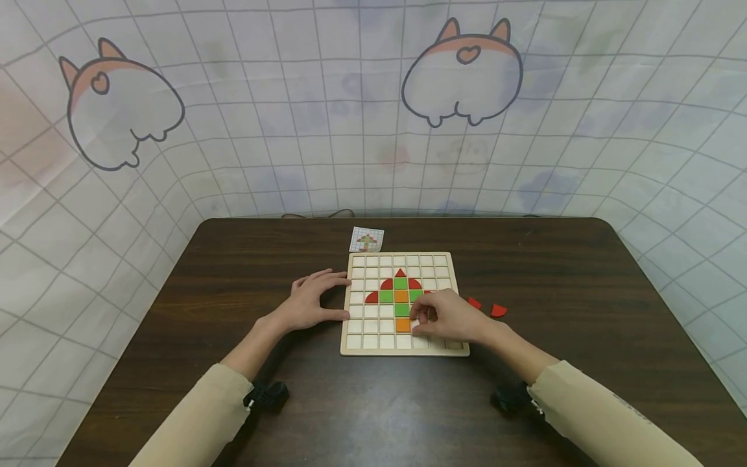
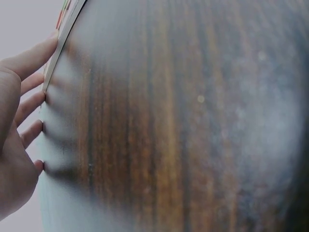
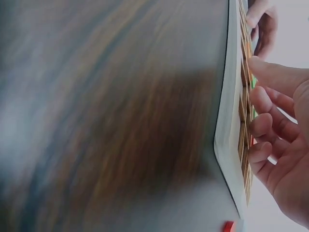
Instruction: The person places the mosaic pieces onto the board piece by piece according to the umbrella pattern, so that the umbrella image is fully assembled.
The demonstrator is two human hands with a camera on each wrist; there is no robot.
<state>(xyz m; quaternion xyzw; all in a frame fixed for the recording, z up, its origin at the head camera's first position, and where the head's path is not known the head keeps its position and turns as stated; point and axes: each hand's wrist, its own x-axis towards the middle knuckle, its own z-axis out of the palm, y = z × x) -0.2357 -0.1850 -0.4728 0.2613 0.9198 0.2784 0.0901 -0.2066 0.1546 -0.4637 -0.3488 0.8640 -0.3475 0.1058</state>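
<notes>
A wooden grid board [image 1: 354, 342] lies on the table, with red, green and orange tiles set in its cells as a symmetrical figure. My left hand [image 1: 307, 303] rests at the board's left edge, thumb and fingers spread along the rim. Over the lower right part of the board is my right hand [image 1: 449, 316], its thumb and bent index finger right at the edge of an orange square tile [image 1: 403, 325] in the figure's lowest filled cell. I cannot tell whether those fingers pinch anything. The right wrist view shows the other fingers [image 3: 260, 124] curled close over the grid.
Two loose red tiles, one a quarter-circle [image 1: 498, 311] and one partly behind the right hand [image 1: 474, 303], lie right of the board. A small pattern card [image 1: 366, 239] with a similar figure lies beyond the board's far left corner. The dark wooden table [image 1: 262, 253] meets a curtain [image 1: 373, 130].
</notes>
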